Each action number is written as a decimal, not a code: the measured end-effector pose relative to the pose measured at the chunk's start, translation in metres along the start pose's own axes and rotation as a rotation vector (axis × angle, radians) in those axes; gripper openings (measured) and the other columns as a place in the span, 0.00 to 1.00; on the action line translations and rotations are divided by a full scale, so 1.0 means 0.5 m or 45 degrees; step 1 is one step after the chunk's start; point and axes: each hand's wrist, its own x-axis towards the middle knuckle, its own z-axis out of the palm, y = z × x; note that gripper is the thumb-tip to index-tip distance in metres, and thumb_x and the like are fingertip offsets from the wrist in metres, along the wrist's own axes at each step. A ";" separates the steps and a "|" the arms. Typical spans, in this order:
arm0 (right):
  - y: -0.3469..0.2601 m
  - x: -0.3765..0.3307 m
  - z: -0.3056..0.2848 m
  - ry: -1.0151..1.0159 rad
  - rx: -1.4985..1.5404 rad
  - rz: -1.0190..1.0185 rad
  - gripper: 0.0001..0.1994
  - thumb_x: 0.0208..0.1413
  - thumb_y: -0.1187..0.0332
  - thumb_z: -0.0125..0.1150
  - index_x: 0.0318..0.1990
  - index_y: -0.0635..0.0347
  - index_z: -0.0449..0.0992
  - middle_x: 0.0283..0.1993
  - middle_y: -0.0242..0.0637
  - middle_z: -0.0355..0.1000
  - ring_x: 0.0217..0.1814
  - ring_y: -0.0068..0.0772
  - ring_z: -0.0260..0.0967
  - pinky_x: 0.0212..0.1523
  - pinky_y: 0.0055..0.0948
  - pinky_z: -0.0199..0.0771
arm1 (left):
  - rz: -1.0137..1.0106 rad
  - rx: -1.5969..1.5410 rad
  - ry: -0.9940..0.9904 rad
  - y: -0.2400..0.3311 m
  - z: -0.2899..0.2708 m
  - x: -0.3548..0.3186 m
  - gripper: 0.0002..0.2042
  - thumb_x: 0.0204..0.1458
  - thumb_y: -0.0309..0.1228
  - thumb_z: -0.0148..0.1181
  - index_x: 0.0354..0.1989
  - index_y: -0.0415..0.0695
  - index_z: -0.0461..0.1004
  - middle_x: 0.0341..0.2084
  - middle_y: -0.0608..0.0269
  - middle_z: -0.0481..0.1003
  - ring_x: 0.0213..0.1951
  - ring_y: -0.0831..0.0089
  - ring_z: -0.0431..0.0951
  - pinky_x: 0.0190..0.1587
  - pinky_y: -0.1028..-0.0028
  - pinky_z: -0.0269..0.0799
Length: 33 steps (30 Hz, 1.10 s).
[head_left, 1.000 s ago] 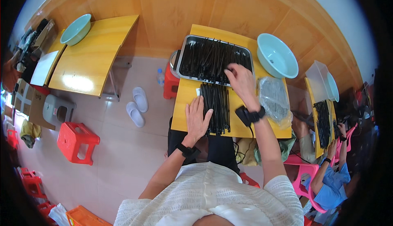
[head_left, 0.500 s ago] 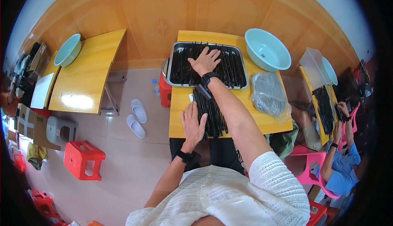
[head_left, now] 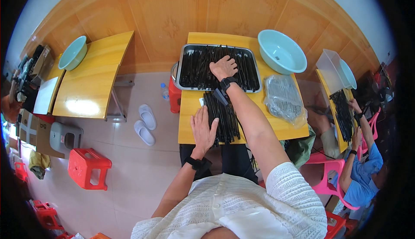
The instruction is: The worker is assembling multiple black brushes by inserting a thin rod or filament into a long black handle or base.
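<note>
My right hand [head_left: 224, 67] reaches over a metal tray [head_left: 183, 75] on the yellow table. Its fingers are curled down onto the long, thin black strips [head_left: 196, 66] that fill the tray; the fingertips are partly hidden. Nearer to me, a second bundle of black strips [head_left: 225, 124] lies lengthwise on the table. My left hand [head_left: 202, 128] rests flat along this bundle's left edge, fingers stretched out. A small white tag [head_left: 201, 102] shows by its fingertips. Dark bands circle both wrists, with a small dark device under the right one.
A light-blue basin [head_left: 282, 52] and a clear plastic bag of dark strips [head_left: 284, 98] stand on the table's right side. A red stool [head_left: 174, 97] adjoins the tray's left. At the far right, a co-worker [head_left: 365, 170] handles similar strips. Slippers [head_left: 145, 126] lie on the floor.
My right hand has moved right and slightly nearer over the tray, its spread fingers now curling onto the strips. My left hand stays in place. The co-worker's hands have shifted.
</note>
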 end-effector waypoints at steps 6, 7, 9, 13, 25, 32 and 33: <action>0.006 0.007 -0.014 -0.016 -0.034 0.076 0.34 0.41 0.54 0.59 0.54 0.66 0.59 0.55 0.49 0.58 0.59 0.48 0.53 0.57 0.45 0.50 | -0.003 0.015 0.000 0.001 0.004 -0.003 0.29 0.54 0.44 0.46 0.59 0.35 0.56 0.56 0.48 0.59 0.60 0.55 0.54 0.62 0.55 0.40; 0.003 0.005 -0.018 -0.035 -0.031 0.093 0.31 0.43 0.56 0.58 0.53 0.66 0.60 0.55 0.48 0.58 0.59 0.47 0.53 0.57 0.44 0.51 | -0.001 0.010 0.005 -0.001 0.005 -0.003 0.29 0.54 0.44 0.46 0.59 0.35 0.56 0.56 0.48 0.59 0.60 0.55 0.54 0.62 0.56 0.40; 0.010 0.009 -0.022 -0.035 -0.015 0.110 0.30 0.43 0.57 0.57 0.53 0.66 0.61 0.55 0.48 0.58 0.59 0.47 0.53 0.57 0.44 0.52 | 0.006 0.003 0.007 -0.001 0.006 -0.002 0.29 0.54 0.44 0.46 0.59 0.34 0.56 0.56 0.47 0.59 0.60 0.55 0.54 0.62 0.56 0.40; 0.018 0.000 -0.026 -0.047 -0.015 0.097 0.28 0.46 0.59 0.55 0.53 0.67 0.61 0.55 0.47 0.58 0.59 0.46 0.54 0.56 0.44 0.53 | 0.003 -0.002 0.019 -0.007 0.008 -0.003 0.29 0.54 0.44 0.46 0.58 0.34 0.56 0.56 0.47 0.59 0.60 0.55 0.54 0.62 0.56 0.39; 0.025 -0.002 -0.007 0.033 -0.142 0.063 0.25 0.50 0.62 0.50 0.53 0.70 0.60 0.53 0.45 0.58 0.56 0.44 0.55 0.52 0.43 0.56 | -0.011 0.012 0.005 -0.001 0.004 -0.001 0.29 0.54 0.44 0.46 0.59 0.34 0.56 0.56 0.48 0.59 0.60 0.56 0.54 0.62 0.57 0.39; 0.021 -0.004 -0.042 -0.160 -0.057 0.096 0.27 0.50 0.61 0.49 0.55 0.71 0.58 0.56 0.48 0.54 0.60 0.47 0.51 0.55 0.45 0.55 | -0.016 0.003 -0.001 0.000 0.004 0.001 0.30 0.54 0.44 0.45 0.59 0.35 0.55 0.56 0.48 0.59 0.60 0.56 0.54 0.63 0.57 0.39; 0.021 -0.004 -0.044 -0.181 -0.043 0.099 0.28 0.50 0.61 0.48 0.56 0.72 0.57 0.58 0.49 0.53 0.61 0.48 0.50 0.55 0.46 0.54 | -0.014 0.003 -0.004 0.000 0.005 0.001 0.30 0.54 0.44 0.45 0.59 0.35 0.55 0.56 0.48 0.59 0.60 0.56 0.54 0.63 0.57 0.39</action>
